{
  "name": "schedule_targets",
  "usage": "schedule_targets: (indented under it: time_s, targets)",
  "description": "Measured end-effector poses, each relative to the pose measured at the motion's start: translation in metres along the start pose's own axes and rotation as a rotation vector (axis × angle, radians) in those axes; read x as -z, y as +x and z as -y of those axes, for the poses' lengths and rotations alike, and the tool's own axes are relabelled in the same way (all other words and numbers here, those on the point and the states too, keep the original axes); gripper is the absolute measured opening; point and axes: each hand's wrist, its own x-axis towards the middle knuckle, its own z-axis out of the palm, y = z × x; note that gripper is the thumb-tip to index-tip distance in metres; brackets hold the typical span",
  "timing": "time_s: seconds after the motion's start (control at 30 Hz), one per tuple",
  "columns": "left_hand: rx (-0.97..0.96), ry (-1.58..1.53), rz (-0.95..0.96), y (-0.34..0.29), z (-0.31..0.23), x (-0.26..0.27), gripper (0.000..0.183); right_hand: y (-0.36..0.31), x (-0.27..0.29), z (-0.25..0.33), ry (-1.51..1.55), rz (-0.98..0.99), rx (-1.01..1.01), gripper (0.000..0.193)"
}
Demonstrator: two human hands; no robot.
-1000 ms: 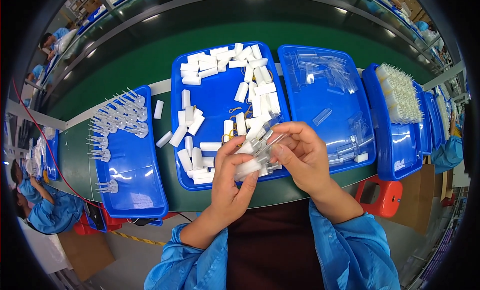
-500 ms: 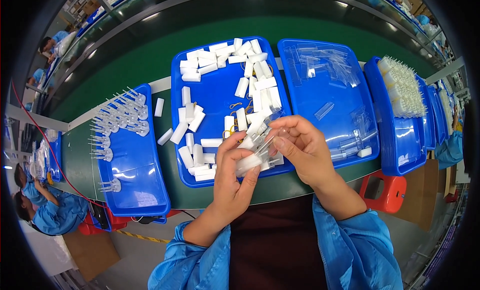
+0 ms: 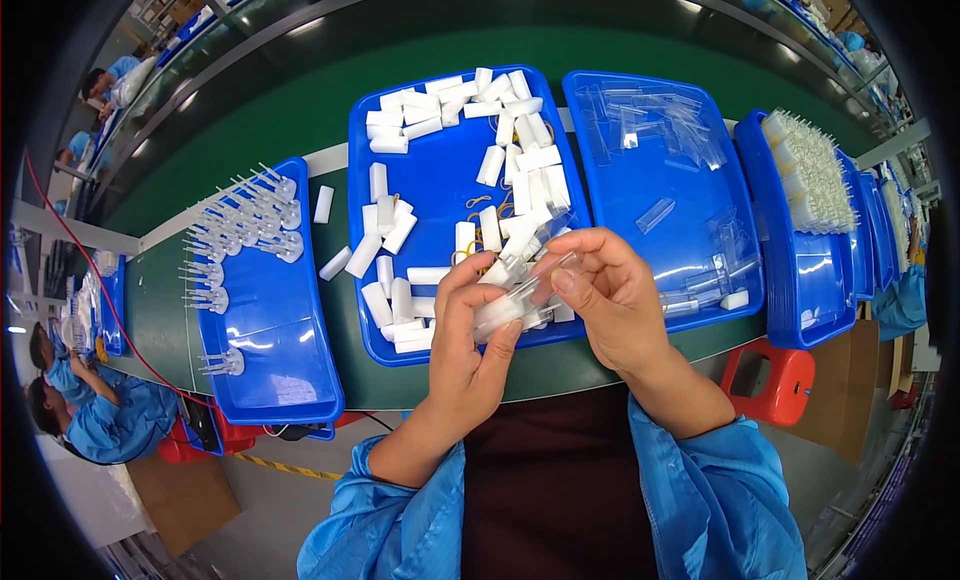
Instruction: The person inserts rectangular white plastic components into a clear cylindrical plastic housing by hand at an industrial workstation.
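My left hand point(image 3: 467, 330) is closed round a white foam-like block point(image 3: 492, 318), pinched between thumb and fingers above the near edge of the middle tray. Just right of it, my right hand point(image 3: 618, 298) pinches a clear plastic sleeve point(image 3: 552, 267) between thumb and fingertips. The sleeve slants down toward the block. Whether the two touch or overlap I cannot tell, as the plastic is see-through. Beneath the hands, more white blocks point(image 3: 541, 192) and some yellow rubber bands point(image 3: 478, 201) lie in the blue middle tray point(image 3: 425, 185).
To the right, a blue tray point(image 3: 625, 250) holds loose clear sleeves point(image 3: 655, 215). Beyond it, stacked blue trays point(image 3: 800, 327) carry a bundle of white pronged pieces point(image 3: 808, 170). A left tray point(image 3: 265, 330) has clear stemmed parts point(image 3: 240, 225). A red stool point(image 3: 768, 385) stands below the table.
The trays sit slightly higher and further right in the picture. Both hands keep hold of the same pieces, with only slight finger movement.
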Motion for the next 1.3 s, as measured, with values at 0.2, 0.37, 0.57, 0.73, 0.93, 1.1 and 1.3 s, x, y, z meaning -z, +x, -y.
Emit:
schedule_targets:
  time_s: [0.2,0.37,0.57,0.73,0.93,1.1,1.3]
  targets:
    - [0.006,-0.022,-0.008,-0.0003,-0.0002,-0.0002,0.022,0.0001,0.0019,-0.0009,-0.008,0.007,-0.007,0.025]
    - [-0.018,-0.012,-0.017,-0.0003,0.0006,0.0018,0.021,-0.0004,-0.0004,0.0005,-0.017,0.009,-0.002,0.025]
    - [-0.021,0.020,-0.042,0.0016,0.0015,0.0006,0.018,-0.0009,0.0012,-0.0033,-0.001,0.008,-0.007,0.025]
    - [-0.002,-0.022,-0.050,0.0004,0.0016,0.0000,0.017,-0.0003,-0.0001,-0.0042,-0.031,0.001,-0.003,0.026]
    - [-0.025,-0.090,-0.050,0.0003,0.0062,0.0031,0.015,-0.0015,-0.0023,-0.0044,-0.071,0.001,0.027,0.026]
    - [-0.017,-0.030,-0.077,0.0003,0.0026,0.0033,0.013,-0.0054,-0.0053,-0.0043,-0.118,0.016,0.061,0.024]
    - [-0.182,0.209,-0.135,0.0001,0.0031,-0.0007,0.012,-0.0064,-0.0055,-0.0046,-0.144,0.021,0.090,0.024]
